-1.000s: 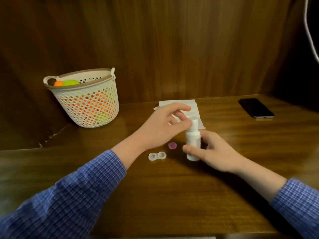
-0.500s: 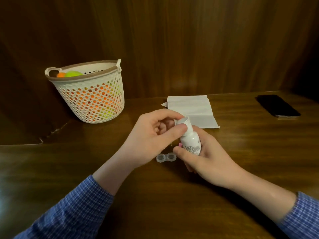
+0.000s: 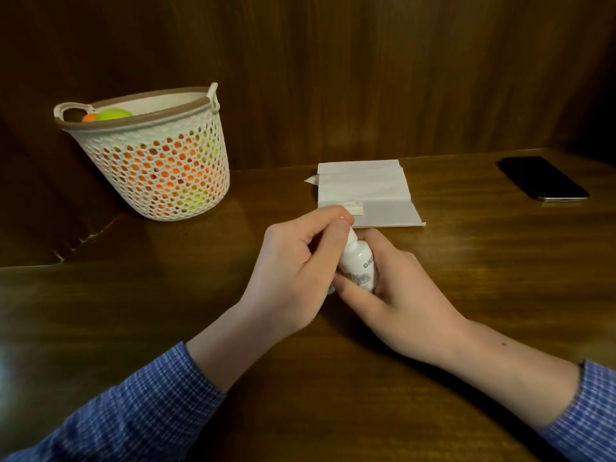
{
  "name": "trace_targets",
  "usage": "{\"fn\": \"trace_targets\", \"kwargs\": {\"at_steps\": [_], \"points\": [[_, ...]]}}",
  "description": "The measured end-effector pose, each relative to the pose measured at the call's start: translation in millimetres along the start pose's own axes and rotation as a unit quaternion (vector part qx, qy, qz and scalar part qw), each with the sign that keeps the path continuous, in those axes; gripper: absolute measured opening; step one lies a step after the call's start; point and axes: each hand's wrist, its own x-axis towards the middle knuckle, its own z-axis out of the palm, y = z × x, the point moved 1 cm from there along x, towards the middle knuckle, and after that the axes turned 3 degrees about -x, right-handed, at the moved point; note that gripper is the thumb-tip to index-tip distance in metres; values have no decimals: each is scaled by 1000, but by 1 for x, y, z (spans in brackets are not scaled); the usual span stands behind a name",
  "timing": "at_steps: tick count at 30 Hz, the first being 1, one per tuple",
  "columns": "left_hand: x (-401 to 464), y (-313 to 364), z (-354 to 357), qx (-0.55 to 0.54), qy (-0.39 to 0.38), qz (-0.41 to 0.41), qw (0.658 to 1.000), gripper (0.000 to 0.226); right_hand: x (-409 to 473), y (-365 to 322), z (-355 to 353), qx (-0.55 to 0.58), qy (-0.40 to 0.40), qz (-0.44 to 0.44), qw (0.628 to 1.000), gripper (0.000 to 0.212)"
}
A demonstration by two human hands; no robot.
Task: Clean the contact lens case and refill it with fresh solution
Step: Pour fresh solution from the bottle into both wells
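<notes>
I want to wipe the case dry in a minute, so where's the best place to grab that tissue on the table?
Take the tissue by its near right corner, coming in from the right. It lies flat and folded, and that corner is bare at the table surface, while the near left edge sits behind the left hand and bottle.

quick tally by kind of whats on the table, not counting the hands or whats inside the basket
Bottle: 1, held off the table
Basket: 1
Tissue: 1
Phone: 1
Lens case: hidden, cannot count
Total: 4
</notes>
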Motion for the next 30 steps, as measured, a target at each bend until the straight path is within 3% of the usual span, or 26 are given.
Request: {"fn": "trace_targets", "kwargs": {"at_steps": [3, 8, 10, 14, 16, 19, 22, 26, 30], "points": [[-1, -3, 3, -4, 17, -1, 1000, 23, -2, 1, 4, -21, 4, 10, 1000, 31], [4, -6, -1, -77, 93, -105, 987, 35, -4, -2, 8, -11, 9, -7, 1000, 29], [7, -5, -2, -165, 65, -136, 975, 39, -4, -3, 6, 4, 15, -10, 1000, 28], [14, -4, -8, -370, -16, -235, 899, 39, 0, -3, 0, 35, 7, -21, 999, 32], [16, -5, -11, -411, -47, -280, 867, 34, 0, -2, -4, 69, -18, 0, 997, 37], [17, -7, -15, -433, -75, -279, 854, 31, 3, -1, -11, 195, -81, 64, 975, 43], [20, -11, -19, -461, -73, -261, 845, 28, 10, 2, -20, 383, -100, 162, 904, 40], [22, -13, -24, -515, -73, -229, 823, 23, 18, -1, -22, 640, -153, 295, 693, 41], [20, -17, -21, -488, -96, -219, 839, 29, 16, -3, -10, 731, -131, 343, 575, 40]]}}
